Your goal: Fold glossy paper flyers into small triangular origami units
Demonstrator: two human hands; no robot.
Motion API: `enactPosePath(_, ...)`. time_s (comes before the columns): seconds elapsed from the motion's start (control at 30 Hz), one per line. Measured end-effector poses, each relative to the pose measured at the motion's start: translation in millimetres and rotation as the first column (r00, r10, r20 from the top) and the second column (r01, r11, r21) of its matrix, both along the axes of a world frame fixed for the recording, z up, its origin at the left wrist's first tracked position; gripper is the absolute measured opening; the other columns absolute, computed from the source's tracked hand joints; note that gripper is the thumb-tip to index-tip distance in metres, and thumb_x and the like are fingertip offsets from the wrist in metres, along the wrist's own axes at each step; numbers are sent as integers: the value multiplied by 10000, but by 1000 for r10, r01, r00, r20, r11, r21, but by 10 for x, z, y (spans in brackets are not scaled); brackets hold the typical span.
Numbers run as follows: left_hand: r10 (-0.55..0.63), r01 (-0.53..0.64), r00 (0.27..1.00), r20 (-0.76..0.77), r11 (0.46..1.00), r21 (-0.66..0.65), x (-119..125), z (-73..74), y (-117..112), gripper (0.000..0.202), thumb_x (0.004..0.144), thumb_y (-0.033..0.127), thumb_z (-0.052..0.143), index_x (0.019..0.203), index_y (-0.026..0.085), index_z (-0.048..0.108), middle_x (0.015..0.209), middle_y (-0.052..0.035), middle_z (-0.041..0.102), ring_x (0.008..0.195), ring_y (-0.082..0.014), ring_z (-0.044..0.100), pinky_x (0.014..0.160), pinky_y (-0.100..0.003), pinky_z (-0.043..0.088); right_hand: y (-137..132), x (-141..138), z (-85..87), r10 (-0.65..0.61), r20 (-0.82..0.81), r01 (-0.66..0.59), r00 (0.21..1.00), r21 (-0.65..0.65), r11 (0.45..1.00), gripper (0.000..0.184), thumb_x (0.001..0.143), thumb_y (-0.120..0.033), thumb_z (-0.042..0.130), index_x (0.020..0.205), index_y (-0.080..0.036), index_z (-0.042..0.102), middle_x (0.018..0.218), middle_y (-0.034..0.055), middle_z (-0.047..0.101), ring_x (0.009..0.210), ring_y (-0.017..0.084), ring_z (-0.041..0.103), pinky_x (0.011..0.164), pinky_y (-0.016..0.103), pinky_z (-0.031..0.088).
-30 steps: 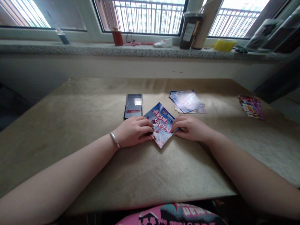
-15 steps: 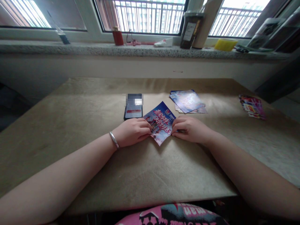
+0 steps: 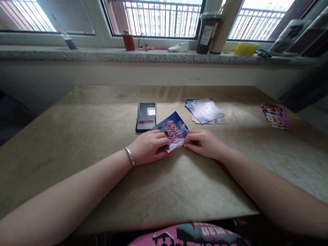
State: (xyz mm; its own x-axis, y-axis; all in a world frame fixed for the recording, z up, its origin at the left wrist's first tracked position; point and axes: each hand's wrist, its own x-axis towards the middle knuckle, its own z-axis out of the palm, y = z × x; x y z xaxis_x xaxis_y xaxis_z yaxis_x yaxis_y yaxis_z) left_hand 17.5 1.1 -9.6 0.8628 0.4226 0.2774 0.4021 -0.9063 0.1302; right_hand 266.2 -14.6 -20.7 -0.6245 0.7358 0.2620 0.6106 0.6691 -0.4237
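Windows (image 3: pixel 153 39) with railings (image 3: pixel 164 18) outside: well beyond the fingers (image 3: pixel 160 136). Below them, a speckled stone sill (image 3: pixel 102 56). Tan table (image 3: pixel 164 194), faintly creased, paler band of light across its far part, spreads on every side of the fingers. Loose stack of sheets (image 3: pixel 203 111): beyond the right fingers, apart. Blue printed sheet (image 3: pixel 176 131): between left hand (image 3: pixel 151 147) and right hand (image 3: pixel 203 143), one corner pointing away from the person, toward the sill. Long axis: cannot tell, left side partly covered. Left fingers curled on its left side; right fingers pinching its right edge. Phone (image 3: pixel 146 125): just beyond left fingers.
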Motion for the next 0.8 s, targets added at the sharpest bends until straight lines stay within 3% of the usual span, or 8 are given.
enactPosePath(0.2,78,-74,996,45,993,-89,74,7,-59,344,942,339,395,753,156,616,727,-39,618,697,-148,559,680,-270,429,1,-33,4,-53,39,52,998,11,999,121,842,-265,573,799,-207,670,790,29,671,760,147,589,689,261,423)
enactPosePath(0.37,111,-95,990,89,981,-169,51,-25,-16,298,929,295,428,746,150,613,732,-32,638,703,-138,570,710,-264,427,-7,-23,14,-66,57,66,996,1,998,116,845,-270,574,812,-210,668,810,28,667,763,148,584,688,263,424)
enactPosePath(0.63,135,-88,983,123,941,-328,23,-32,-17,274,904,286,470,711,158,617,663,4,635,608,-98,542,600,-210,394,45,46,7,98,9,-97,995,-44,994,133,874,-232,538,835,-200,661,827,43,636,808,154,566,729,269,439)
enactPosePath(0.8,255,-218,963,90,930,-297,37,-48,-12,258,888,305,500,718,161,630,699,-14,632,667,-123,546,621,-230,406,40,33,-15,44,-29,-46,999,-47,998,94,851,-217,561,814,-193,644,795,34,644,786,149,564,712,264,433)
